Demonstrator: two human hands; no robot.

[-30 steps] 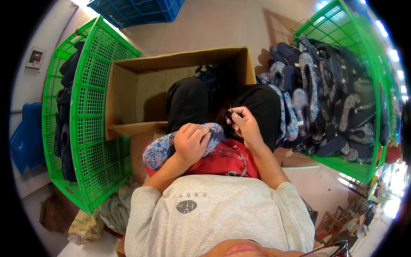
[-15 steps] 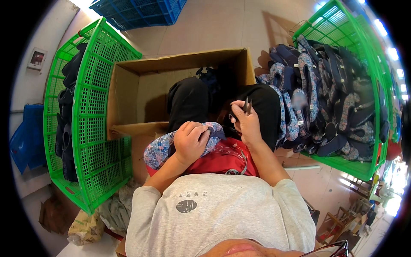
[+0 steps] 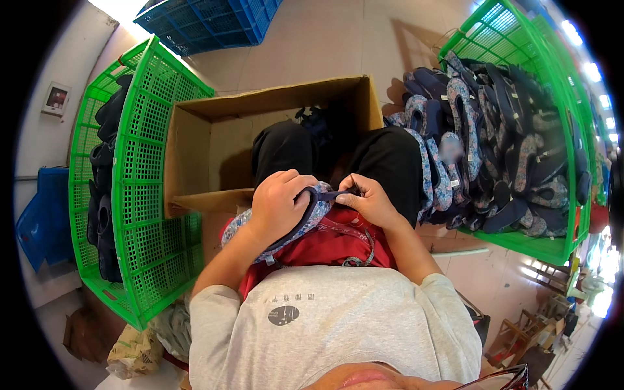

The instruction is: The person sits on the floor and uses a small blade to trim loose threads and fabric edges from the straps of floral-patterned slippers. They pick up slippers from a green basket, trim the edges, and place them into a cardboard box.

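Over my lap lies a blue floral slipper [image 3: 320, 211] with a navy lining and edge. My left hand [image 3: 278, 203] is closed round it, with the fingers curled into its opening. At the slipper's far end, my right hand [image 3: 370, 204] pinches a navy fabric strip [image 3: 330, 195] that stretches out from the edge. A small dark tool shows only in part by the right fingers; its blades are mostly hidden. Beneath the slipper, a red apron-like cloth [image 3: 318, 250] covers my lap.
An open cardboard box [image 3: 188, 140] stands around my knees, with dark pieces inside. At the right, a green crate [image 3: 559, 250] is heaped with navy and floral slippers [image 3: 458, 123]. Another green crate [image 3: 136, 188] at the left holds dark slippers. A blue crate [image 3: 208, 26] stands beyond.
My right hand has come down and left to the slipper and now pinches its navy strip. The slipper has been turned on its side, showing its navy-edged opening.
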